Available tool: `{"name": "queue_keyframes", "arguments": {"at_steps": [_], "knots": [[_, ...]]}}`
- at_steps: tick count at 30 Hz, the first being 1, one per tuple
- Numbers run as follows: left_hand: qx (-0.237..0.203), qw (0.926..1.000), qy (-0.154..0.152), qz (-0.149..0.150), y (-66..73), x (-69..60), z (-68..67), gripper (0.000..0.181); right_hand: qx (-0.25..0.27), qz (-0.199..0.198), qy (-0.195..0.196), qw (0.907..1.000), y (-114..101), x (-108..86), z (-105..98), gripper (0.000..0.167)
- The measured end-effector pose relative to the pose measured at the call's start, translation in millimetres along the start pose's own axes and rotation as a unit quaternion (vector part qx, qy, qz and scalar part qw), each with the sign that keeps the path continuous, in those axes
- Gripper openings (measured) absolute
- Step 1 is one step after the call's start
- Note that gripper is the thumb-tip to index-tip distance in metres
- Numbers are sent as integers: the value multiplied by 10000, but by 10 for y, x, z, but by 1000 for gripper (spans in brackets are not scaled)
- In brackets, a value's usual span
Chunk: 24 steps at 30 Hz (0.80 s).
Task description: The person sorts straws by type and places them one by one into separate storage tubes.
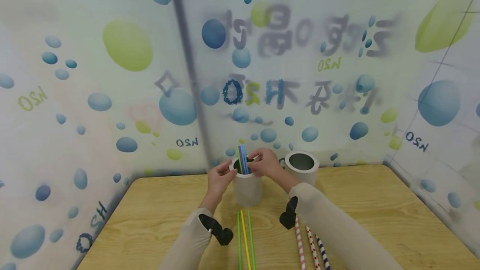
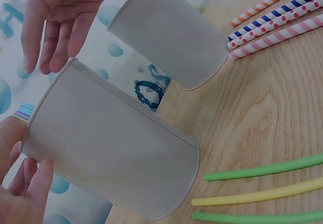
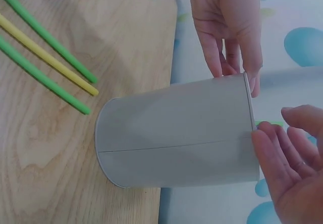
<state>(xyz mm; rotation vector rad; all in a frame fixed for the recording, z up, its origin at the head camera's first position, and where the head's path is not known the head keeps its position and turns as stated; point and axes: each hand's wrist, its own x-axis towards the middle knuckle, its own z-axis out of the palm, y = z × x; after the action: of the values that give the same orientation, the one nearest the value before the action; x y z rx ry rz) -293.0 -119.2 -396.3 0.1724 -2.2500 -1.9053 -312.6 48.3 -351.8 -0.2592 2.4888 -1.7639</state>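
A pale grey cylindrical can (image 1: 247,193) stands upright near the back edge of the table. Several thin plastic straws (image 1: 241,155), blue, purple and green, stick up from its mouth. My left hand (image 1: 220,180) grips the can's rim at the left, thumb on the edge and fingers against the outer wall in the right wrist view. At the rim's right side my right hand (image 1: 265,163) hovers beside the straws. Its fingers (image 3: 272,158) look loosely extended with a gap to the thumb, and nothing shows pinched between them.
A second grey can (image 1: 305,176) stands to the right, its mouth dark. Two green straws and a yellow straw (image 1: 245,236) lie on the wooden table (image 1: 150,220) before the first can. Several patterned paper straws (image 2: 277,30) lie before the second. A printed curtain (image 1: 131,95) hangs behind.
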Motion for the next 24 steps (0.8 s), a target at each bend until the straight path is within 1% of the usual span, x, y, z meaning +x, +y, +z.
{"name": "queue_keyframes", "arguments": {"at_steps": [4, 12, 18, 24], "knots": [[31, 10000, 33, -23, -7, 1, 1, 40, 62, -119, -172, 9998, 39, -105, -18, 19], [37, 10000, -3, 26, 7, 1, 7, 41, 136, -527, -270, 9982, 118, -274, -30, 18], [16, 10000, -24, 46, 11, -8, 3, 41, 155, -502, -462, 9976, 199, -401, -20, 18], [-10, 10000, 11, 85, 18, -18, -4, 40, 276, -460, -593, 9968, 360, -483, 2, 21]]}}
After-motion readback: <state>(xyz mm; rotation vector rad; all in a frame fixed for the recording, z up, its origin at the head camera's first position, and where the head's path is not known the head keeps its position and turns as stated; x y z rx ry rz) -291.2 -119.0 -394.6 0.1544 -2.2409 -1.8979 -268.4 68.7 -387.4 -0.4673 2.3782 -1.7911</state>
